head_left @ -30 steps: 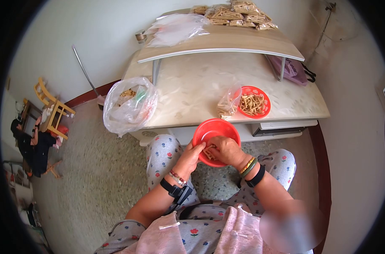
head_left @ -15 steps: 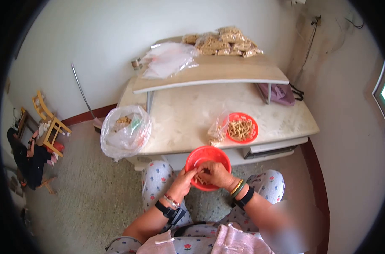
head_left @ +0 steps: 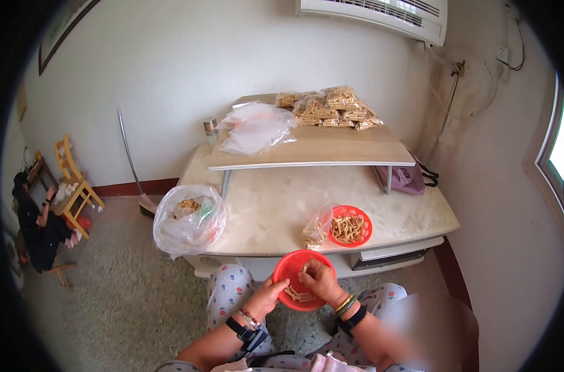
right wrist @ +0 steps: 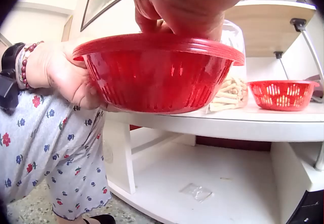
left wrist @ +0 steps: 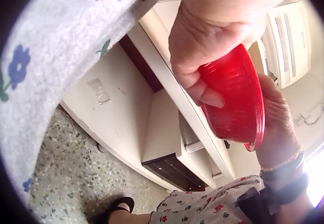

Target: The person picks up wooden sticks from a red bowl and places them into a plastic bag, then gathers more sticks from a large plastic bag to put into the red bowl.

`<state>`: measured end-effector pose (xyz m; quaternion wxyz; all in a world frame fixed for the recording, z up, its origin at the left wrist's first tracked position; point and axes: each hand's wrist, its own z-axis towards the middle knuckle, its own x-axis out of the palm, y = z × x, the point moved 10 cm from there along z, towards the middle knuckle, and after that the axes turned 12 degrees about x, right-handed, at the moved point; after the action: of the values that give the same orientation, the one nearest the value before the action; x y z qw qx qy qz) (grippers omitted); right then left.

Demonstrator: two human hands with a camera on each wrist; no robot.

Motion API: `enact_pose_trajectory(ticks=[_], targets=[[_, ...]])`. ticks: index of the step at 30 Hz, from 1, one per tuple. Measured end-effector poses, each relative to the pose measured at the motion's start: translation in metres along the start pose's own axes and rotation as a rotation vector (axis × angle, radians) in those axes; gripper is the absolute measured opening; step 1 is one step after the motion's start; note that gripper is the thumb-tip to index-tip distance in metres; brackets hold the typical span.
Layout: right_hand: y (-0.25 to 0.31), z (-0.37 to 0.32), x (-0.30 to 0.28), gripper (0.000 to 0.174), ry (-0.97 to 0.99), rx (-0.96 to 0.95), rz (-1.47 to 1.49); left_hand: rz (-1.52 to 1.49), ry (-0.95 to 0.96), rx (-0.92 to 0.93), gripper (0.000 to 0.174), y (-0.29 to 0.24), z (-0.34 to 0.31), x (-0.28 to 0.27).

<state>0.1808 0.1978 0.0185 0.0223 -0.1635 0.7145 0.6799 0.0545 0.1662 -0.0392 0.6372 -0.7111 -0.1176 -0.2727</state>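
Note:
My left hand (head_left: 264, 299) grips the near left side of a red plastic basket (head_left: 288, 267), its fingers curled under the wall in the left wrist view. Several short tan sticks (head_left: 300, 296) lie in the bottom of this basket (left wrist: 235, 100), which hangs over the lap. My right hand (head_left: 321, 282) is over the basket's right part, thumb and fingertips pinching a short tan stick (head_left: 305, 269). From the right wrist view, the basket's rim (right wrist: 157, 42) hides those fingertips. Beyond, on the table (head_left: 406, 211), a clear bag of sticks (head_left: 316, 232) leans beside a second red basket (head_left: 367, 230) holding more sticks.
A large clear plastic bag (head_left: 192, 232) with tan pieces stands at the table's left edge. On the raised shelf (head_left: 331, 146) lie flat plastic bags (head_left: 257, 127) and a pile of filled stick packets (head_left: 337, 108). Another person (head_left: 37, 217) sits far left near a wooden chair (head_left: 77, 186).
The head view has tilted up, so the table sits lower. My right hand has drawn away from my left fingers and risen from the sticks, pinching one. The left hand keeps its hold.

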Motion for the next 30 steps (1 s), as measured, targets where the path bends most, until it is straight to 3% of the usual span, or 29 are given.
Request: enact_pose_trajectory(ticks=[3,5,10,16,19,23,25,30], targets=[[0.027,-0.013,-0.001,0.011,-0.050,-0.071,-0.218,0.006,0.024,0.025,0.036,-0.001,0.000,0.001],[0.035,-0.016,-0.001,0.015,-0.052,-0.107,-0.213,-0.005,0.029,0.034,0.037,-0.002,-0.001,0.002],[0.044,-0.025,0.015,0.017,0.039,-0.222,-0.385,-0.006,0.021,0.037,0.038,-0.011,-0.007,0.012],[0.055,-0.037,0.018,0.019,0.033,-0.342,-0.443,0.011,0.033,0.039,0.036,-0.015,-0.016,0.029],[0.065,-0.044,0.008,0.019,-0.025,-0.384,-0.416,0.066,0.038,0.128,0.035,-0.023,-0.021,0.031],[0.063,-0.048,-0.002,0.017,-0.078,-0.310,-0.430,-0.036,0.026,0.000,0.036,-0.009,-0.024,0.022],[0.071,-0.046,-0.010,0.015,-0.132,-0.323,-0.473,0.034,0.051,0.131,0.036,-0.029,-0.016,0.033],[0.072,-0.044,0.002,0.013,-0.070,-0.395,-0.462,-0.060,0.003,0.061,0.034,-0.013,-0.012,0.023]])
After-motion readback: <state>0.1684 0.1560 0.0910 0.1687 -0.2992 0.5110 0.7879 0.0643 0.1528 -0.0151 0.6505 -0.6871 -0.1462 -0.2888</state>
